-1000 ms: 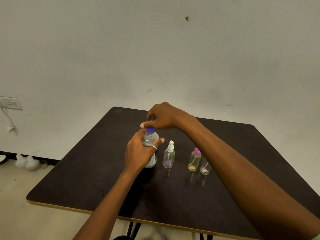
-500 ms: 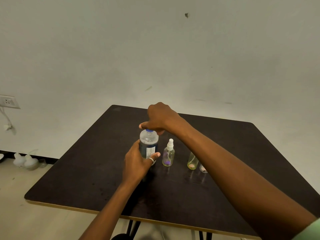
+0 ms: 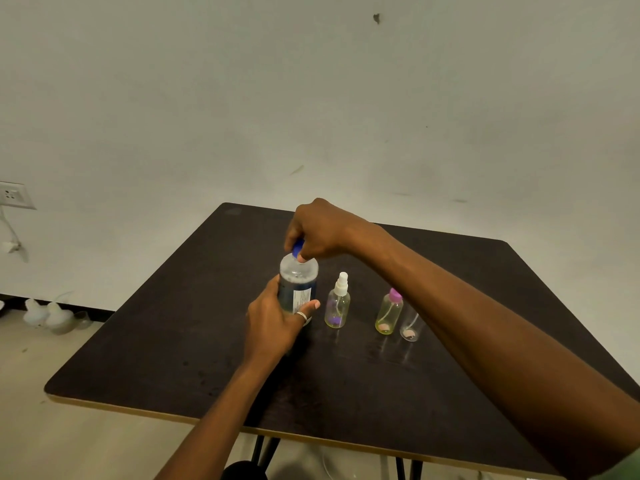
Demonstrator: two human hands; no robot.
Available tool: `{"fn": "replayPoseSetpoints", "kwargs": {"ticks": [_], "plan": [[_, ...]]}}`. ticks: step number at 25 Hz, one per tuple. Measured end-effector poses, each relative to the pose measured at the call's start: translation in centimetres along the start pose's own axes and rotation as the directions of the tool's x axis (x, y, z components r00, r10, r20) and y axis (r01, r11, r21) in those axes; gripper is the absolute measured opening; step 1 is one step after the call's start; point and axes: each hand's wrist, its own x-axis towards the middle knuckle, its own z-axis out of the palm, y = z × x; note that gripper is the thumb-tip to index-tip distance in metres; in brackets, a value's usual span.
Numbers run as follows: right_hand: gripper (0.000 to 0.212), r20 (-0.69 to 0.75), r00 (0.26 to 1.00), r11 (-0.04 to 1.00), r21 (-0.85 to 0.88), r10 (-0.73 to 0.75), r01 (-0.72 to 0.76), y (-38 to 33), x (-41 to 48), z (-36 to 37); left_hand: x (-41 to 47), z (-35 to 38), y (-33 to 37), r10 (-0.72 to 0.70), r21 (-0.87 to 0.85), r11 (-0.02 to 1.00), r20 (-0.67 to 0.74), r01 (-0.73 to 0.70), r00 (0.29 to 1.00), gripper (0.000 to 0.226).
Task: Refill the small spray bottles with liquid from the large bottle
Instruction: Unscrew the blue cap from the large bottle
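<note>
The large bottle [image 3: 298, 289] stands upright on the dark table [image 3: 156, 341], a little toward 11 o'clock of the tabletop's middle. It has clear walls and a dark label low on its body. The left hand [image 3: 273, 323] grasps it from the 7 o'clock side, curled round the labelled part, and one digit lying across the front wears a ring [image 3: 302, 316]. The right hand [image 3: 322, 230] reaches in from 4 o'clock over the top of the bottle and pinches the blue cap [image 3: 297, 250] with curled fingers and thumb. Only a sliver of the cap shows, and whether it is seated tight or loosened cannot be told. At the large bottle's 3 o'clock, just beside it but apart, a white-topped spray bottle [image 3: 337, 306] stands upright, clear with a yellowish tint and something purple at its bottom. Farther along at 3 o'clock stands a pink-topped spray bottle [image 3: 389, 313], also upright. Close against its 4 o'clock side is a third small bottle [image 3: 410, 329], whose top is hidden behind the right forearm. Off the table, at 9 o'clock of the view, a wall socket [image 3: 12, 195] sits on the pale wall. Below it, white rounded objects [image 3: 45, 315] lie on the floor.
</note>
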Motion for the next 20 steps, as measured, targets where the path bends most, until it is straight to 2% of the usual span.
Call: {"fn": "replayPoseSetpoints", "kwargs": {"ticks": [4, 5, 8, 10, 13, 16, 20], "plan": [[0.042, 0.086, 0.995, 0.998, -0.055, 0.044, -0.039, 0.2, 0.3, -0.3, -0.2, -0.2, 0.1, 0.0, -0.007, 1.0, -0.007, 0.0, 1.0, 0.075], [0.047, 0.068, 0.994, 0.995, -0.049, 0.088, -0.085, 0.3, 0.3, -0.3, -0.2, -0.2, 0.1, 0.001, -0.012, 1.0, -0.013, -0.002, 1.0, 0.074], [0.059, -0.101, 0.965, 0.97, 0.002, 0.242, -0.243, 0.1, 0.4, -0.2, -0.2, 0.0, 0.0, 0.011, -0.005, 1.0, -0.033, -0.011, 0.999, 0.075], [0.055, -0.135, 0.948, 0.955, -0.024, 0.29, -0.295, -0.8, 0.6, 0.0, -0.2, 0.0, 0.0, 0.016, 0.016, 1.0, -0.039, -0.016, 0.999, 0.077], [0.037, -0.113, 0.954, 0.957, -0.052, 0.277, -0.285, -1.7, 1.1, 0.4, 0.0, 0.1, 0.1, 0.01, 0.034, 0.999, -0.036, -0.009, 0.999, 0.079], [0.03, -0.077, 0.972, 0.971, -0.073, 0.223, -0.229, -1.4, 0.9, 0.1, 0.0, 0.1, -0.2, 0.017, 0.042, 0.999, -0.048, -0.015, 0.999, 0.077], [0.022, -0.008, 0.992, 0.992, 0.024, 0.124, -0.124, -0.5, 0.2, -0.4, 0.0, 0.0, -0.4, 0.04, 0.014, 0.999, -0.038, -0.039, 0.998, 0.076]]}}
